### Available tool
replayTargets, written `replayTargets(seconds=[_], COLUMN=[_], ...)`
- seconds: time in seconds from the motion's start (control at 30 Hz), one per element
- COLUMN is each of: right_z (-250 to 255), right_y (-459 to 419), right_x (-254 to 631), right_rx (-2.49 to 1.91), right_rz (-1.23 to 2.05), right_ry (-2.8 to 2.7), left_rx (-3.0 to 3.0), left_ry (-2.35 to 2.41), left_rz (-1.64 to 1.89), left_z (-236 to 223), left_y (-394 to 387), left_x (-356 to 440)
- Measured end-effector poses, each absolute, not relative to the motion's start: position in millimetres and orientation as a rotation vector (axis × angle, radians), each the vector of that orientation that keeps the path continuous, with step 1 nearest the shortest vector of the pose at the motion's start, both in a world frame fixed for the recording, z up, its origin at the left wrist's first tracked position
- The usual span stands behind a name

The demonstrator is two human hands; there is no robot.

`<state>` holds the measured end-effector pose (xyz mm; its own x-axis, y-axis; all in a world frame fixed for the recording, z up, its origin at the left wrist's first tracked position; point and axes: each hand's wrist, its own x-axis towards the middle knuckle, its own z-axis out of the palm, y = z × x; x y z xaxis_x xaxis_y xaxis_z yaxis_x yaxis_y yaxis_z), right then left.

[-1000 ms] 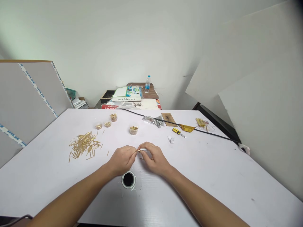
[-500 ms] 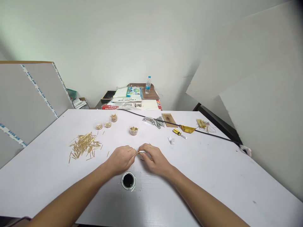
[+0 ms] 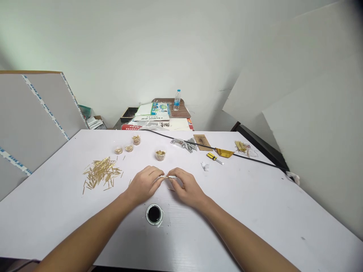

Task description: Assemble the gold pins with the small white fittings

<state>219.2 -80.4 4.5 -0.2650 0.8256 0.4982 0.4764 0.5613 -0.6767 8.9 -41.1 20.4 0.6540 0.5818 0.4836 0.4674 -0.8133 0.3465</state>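
Note:
My left hand [image 3: 145, 184] and my right hand [image 3: 187, 187] meet above the white table, fingertips almost touching. Pinched between them is a thin gold pin [image 3: 166, 176], lying level. A slim silvery-white part [image 3: 174, 177] shows inside the curl of my right fingers; its kind is too small to tell. Beneath my right fingertips a thin stick [image 3: 171, 189] is partly visible. Closer to me stands a small round jar [image 3: 154, 215] with a dark inside. Left of my left hand lies a loose heap of gold pins [image 3: 102, 173].
Small clear cups of gold parts [image 3: 160, 155] stand beyond my hands, with others further left. A yellow-black screwdriver [image 3: 214, 158], silver packets [image 3: 178, 142] and a brown card [image 3: 202, 142] lie right. A black cable [image 3: 255, 161] crosses the table's far side. A water bottle [image 3: 177, 100] stands behind.
My left fingers have loosened from a tight fist into a longer pinch, and both hands sit slightly higher in view. More of the silvery-white part and the stick under my right hand shows.

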Motion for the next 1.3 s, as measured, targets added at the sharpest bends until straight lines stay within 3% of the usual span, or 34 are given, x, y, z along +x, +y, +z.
replayTargets(seconds=[0.3,0.53,0.73,1.0,1.3], right_z=[-4,-9,-17,-14,-7], right_y=[-78,-70,-67,-65,-68], right_x=[217,225,225,227,229], right_rx=[-1.169,-1.298,-1.398,-1.423,-1.366], right_rz=[0.565,0.566,0.702,0.804,0.755], right_ry=[-1.889,-1.78,-1.677,-1.69,-1.797], left_rx=[2.615,2.675,2.614,2.633,2.674], left_ry=[0.954,1.466,1.681,1.67,1.739], left_rz=[0.978,0.456,0.294,0.319,0.478], left_z=[20,58,62,54,110], left_y=[-38,6,-1,-10,21], left_x=[5,-69,-118,-118,-83])
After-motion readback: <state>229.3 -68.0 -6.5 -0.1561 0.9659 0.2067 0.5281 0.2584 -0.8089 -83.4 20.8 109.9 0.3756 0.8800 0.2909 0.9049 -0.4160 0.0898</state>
